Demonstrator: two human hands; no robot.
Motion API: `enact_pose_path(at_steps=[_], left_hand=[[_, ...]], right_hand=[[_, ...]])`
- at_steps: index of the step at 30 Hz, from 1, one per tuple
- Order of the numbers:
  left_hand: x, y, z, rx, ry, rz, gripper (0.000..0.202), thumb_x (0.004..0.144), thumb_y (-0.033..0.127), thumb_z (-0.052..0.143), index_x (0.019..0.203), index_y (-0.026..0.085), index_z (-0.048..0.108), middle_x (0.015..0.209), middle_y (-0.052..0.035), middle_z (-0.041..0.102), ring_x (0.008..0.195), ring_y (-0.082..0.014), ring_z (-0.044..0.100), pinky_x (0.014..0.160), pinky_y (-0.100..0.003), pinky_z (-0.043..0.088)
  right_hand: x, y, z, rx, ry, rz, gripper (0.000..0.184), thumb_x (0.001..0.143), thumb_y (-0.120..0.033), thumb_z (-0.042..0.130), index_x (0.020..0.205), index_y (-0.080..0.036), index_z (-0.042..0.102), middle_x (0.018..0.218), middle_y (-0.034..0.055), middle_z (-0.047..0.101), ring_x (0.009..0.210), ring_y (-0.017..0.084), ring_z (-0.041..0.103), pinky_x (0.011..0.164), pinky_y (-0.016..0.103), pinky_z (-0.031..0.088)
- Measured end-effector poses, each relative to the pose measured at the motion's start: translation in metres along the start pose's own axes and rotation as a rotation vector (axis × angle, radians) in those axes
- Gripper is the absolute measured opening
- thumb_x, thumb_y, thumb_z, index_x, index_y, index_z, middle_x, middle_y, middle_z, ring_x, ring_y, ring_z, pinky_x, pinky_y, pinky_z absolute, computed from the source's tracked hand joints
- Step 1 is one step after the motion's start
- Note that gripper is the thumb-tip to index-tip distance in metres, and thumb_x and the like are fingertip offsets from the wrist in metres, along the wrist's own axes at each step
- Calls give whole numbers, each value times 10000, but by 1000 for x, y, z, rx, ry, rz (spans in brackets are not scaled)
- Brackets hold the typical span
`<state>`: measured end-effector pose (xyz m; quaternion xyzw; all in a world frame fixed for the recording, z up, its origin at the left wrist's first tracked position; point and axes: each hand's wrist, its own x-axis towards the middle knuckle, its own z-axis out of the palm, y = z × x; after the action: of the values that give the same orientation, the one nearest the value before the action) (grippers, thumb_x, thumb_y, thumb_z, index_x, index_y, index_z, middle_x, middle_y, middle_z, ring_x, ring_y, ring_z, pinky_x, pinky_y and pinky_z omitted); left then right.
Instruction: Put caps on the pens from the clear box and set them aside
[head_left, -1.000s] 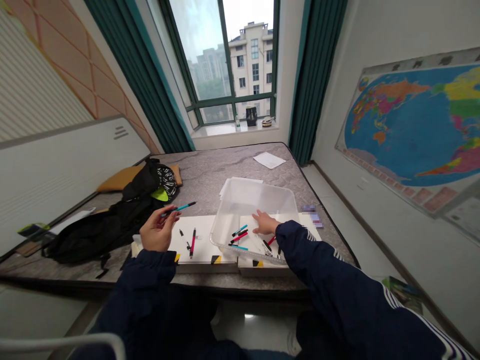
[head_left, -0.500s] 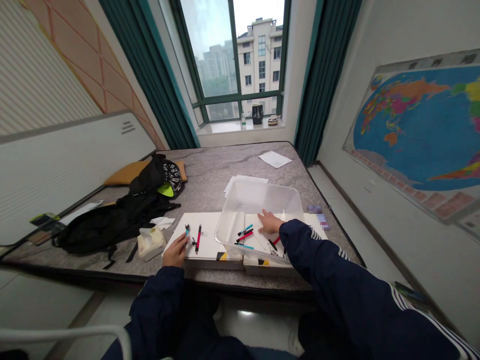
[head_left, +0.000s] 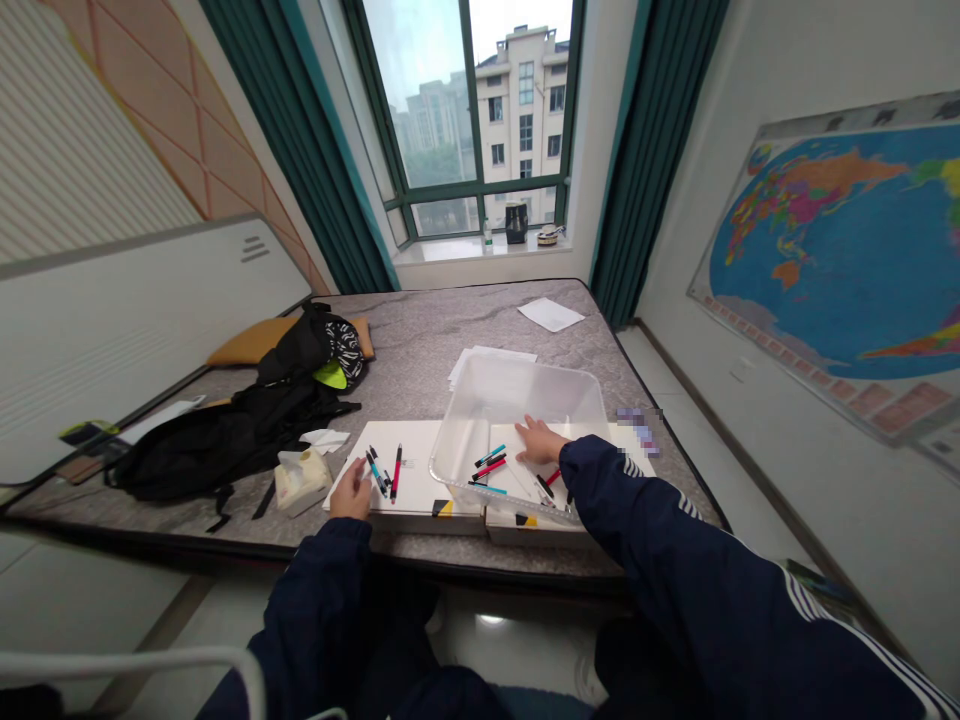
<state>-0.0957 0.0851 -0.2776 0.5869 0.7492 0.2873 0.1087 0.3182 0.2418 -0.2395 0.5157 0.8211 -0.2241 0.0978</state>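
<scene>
My left hand (head_left: 351, 491) rests at the left edge of a white box (head_left: 420, 480), its fingers apart and holding nothing. Just right of its fingertips lie a blue pen (head_left: 376, 474), a black pen partly beside it, and a red pen (head_left: 397, 474). My right hand (head_left: 538, 442) reaches into a clear plastic bin (head_left: 517, 376), fingers spread over its floor. Several pens lie inside the bin, among them a red pen (head_left: 489, 468) and a blue pen (head_left: 487, 489). More pens near my right sleeve are partly hidden by it.
A tissue pack (head_left: 302, 482) sits left of the box, with a black backpack (head_left: 232, 440) beyond it. White papers (head_left: 491, 356) lie behind the bin, and another sheet (head_left: 551, 314) is farther back on the grey mattress (head_left: 420, 350).
My left hand has let go of the blue pen, which now lies slanted beside the black and red pens. My right hand stays in the bin.
</scene>
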Motion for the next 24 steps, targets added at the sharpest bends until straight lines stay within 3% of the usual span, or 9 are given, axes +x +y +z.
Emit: enact_pose_path(at_steps=[3, 6, 10, 17, 21, 24], left_hand=[[14, 6, 11, -65, 87, -81, 532, 833, 340, 462, 1334, 162, 482, 1408, -106, 490, 1291, -274, 463, 1095, -435, 359], [20, 14, 24, -6, 48, -36, 522, 806, 357, 495, 1283, 150, 544, 1444, -118, 445, 1332, -301, 406, 1113, -458, 323], [22, 18, 30, 39, -66, 50, 578, 830, 449, 430, 1297, 130, 548, 1490, -114, 373, 1374, -270, 339, 1136, -397, 285], [21, 14, 4, -5, -251, 183, 712, 798, 598, 414, 1331, 141, 535, 1455, -84, 428, 1370, -259, 341, 1139, -383, 269], [21, 12, -10, 71, -324, 283, 642, 737, 572, 510, 1237, 187, 628, 1428, -72, 465, 1329, -283, 407, 1118, -365, 311], [24, 8, -11, 129, -344, 277, 559, 757, 510, 492, 1210, 222, 648, 1368, -41, 538, 1320, -263, 422, 1110, -350, 327]], right_hand=[[1, 1, 1, 4, 4, -4, 926, 769, -476, 641, 1516, -182, 181, 1580, 163, -8, 1423, 414, 71, 1123, 499, 179], [2, 3, 3, 13, 12, -18, 925, 767, -470, 640, 1515, -171, 185, 1580, 161, -7, 1428, 402, 58, 1129, 494, 170], [2, 4, 3, 29, 15, -16, 937, 757, -472, 652, 1515, -179, 185, 1581, 158, -15, 1427, 406, 56, 1125, 503, 173], [1, 3, 2, 32, 10, -16, 927, 767, -477, 635, 1518, -186, 175, 1581, 154, -32, 1423, 416, 68, 1117, 512, 190], [2, 4, 3, 20, 11, -22, 924, 768, -469, 635, 1516, -174, 180, 1580, 158, -29, 1428, 403, 47, 1123, 502, 182], [3, 4, 4, 15, 12, -23, 918, 773, -465, 631, 1515, -167, 180, 1580, 161, -27, 1431, 395, 35, 1127, 501, 172]])
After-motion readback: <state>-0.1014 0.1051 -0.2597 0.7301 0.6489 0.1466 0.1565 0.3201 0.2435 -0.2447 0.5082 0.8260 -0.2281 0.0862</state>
